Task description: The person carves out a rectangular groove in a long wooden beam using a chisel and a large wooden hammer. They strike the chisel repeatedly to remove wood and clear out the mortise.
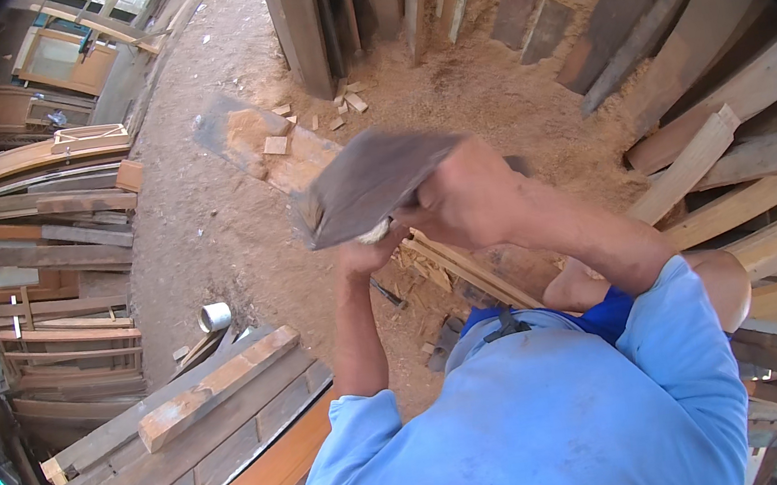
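A dark grey-brown flat board, smeared by motion, is raised in front of my chest. My right hand is closed round its right end. Under the near edge is my left hand, its fingers curled and partly hidden by the board. A small whitish thing shows between the left hand and the board; its kind is unclear. Below my hands a narrow light-coloured wooden strip slants toward my lap. Beside it lie wood chips and a small dark tool.
A plank on the sandy ground carries sawdust and several small wood blocks. Upright boards stand ahead, and leaning planks crowd the right. Stacked timber lines the left. A white cup lies near a thick beam.
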The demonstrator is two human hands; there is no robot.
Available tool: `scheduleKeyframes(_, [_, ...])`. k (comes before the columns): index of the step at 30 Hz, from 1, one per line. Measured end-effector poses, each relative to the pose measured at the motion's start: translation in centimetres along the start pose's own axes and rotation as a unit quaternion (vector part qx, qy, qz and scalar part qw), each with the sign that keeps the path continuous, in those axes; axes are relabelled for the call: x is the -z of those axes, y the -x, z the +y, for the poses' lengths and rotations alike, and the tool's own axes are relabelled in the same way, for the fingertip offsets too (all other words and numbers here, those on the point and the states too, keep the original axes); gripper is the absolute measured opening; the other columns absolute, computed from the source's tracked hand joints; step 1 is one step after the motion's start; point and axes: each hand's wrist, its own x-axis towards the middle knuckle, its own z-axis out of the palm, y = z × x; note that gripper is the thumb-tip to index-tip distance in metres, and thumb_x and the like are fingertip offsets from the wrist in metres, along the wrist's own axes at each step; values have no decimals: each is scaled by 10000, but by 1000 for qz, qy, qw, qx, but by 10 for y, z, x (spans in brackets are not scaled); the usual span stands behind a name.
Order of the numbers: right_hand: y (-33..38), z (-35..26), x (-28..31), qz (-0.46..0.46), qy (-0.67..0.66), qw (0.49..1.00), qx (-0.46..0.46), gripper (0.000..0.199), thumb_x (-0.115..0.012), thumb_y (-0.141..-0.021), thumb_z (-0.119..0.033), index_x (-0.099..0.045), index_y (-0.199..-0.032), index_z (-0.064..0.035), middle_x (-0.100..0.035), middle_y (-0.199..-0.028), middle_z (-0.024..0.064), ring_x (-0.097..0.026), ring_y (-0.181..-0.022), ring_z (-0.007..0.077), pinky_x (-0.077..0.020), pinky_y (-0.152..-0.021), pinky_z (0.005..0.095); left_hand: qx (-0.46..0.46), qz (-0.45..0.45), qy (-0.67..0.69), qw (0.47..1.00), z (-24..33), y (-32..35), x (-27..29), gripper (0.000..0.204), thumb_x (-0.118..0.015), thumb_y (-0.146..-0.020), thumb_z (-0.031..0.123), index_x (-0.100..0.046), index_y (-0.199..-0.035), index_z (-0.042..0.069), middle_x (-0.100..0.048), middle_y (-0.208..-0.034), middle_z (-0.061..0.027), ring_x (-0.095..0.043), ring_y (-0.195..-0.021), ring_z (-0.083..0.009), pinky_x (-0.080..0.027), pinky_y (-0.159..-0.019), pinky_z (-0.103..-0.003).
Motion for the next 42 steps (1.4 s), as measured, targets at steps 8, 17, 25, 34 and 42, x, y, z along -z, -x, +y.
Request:
scheduleKeyframes(8, [12,21,6,-102,-102,973,-180,327,-705,-814,-133,-666,-1096,27,-706,-872,203,-683,-783,327,-541,-762,398,99,224,-61,968,20,24,-63,101,-714,-856,49,-668,-940,19,-708,-894,-64,-669,-827,-164,-517,-687,-318])
scheduleKeyframes(17, [29,24,47,38,-271,922,-276,343,-763,-847,-108,-663,-1143,33,-682,-993,39,-593,-878,112,-504,-792,298,-237,-140,-239,931,-4,102,-120,170,-704,-687,215,-618,-797,120,-483,-745,-56,-533,-758,-254,-402,-704,-417])
scheduleKeyframes(25, [24,13,49,113,-305,928,-181,318,-729,-866,-129,-678,-1126,47,-728,-1031,155,-673,-908,191,-537,-814,351,34,269,20,962,-1,-21,9,117,-680,-930,20,-637,-1038,19,-644,-858,-19,-636,-771,-114,-531,-675,-254])
scheduleKeyframes(34, [-10,1,18,-34,-34,989,-141,255,-712,-835,-173,-706,-1025,-4,-716,-909,210,-699,-869,392,-562,-764,457,-24,242,-63,968,4,-23,-18,164,-706,-878,41,-643,-1022,-7,-685,-898,-74,-666,-829,-171,-525,-740,-307])
scheduleKeyframes(42, [-22,-6,12,-134,-68,974,-170,232,-713,-816,-159,-686,-960,21,-695,-832,217,-691,-782,363,-533,-719,446,-25,300,40,953,-2,-34,19,207,-715,-828,-4,-650,-1024,-15,-716,-897,-79,-680,-790,-149,-538,-711,-306])
